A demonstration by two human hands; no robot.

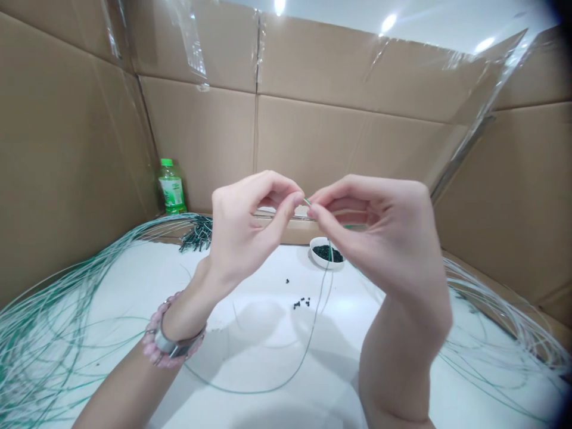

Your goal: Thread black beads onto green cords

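Observation:
Raised above the white tabletop, my left hand (pixel 257 223) and my right hand (pixel 379 226) face each other with fingertips almost touching. Thumb and forefinger of each are pinched on a thin green wire (pixel 307 202), a short piece of which shows between them. From my right hand, green and white strands hang down and curve over the table toward the left wrist. Behind them stands a small white bowl (pixel 314 257) filled with tiny black pieces. Several loose black pieces (pixel 302 302) lie on the table below my hands.
Long green and white wires (pixel 67 304) are bundled at the left, their dark ends (pixel 196 232) piled at the back. More wires (pixel 504 310) lie at the right. A green-capped bottle (pixel 171 187) stands in the back left corner. Cardboard walls (pixel 357 131) enclose the table.

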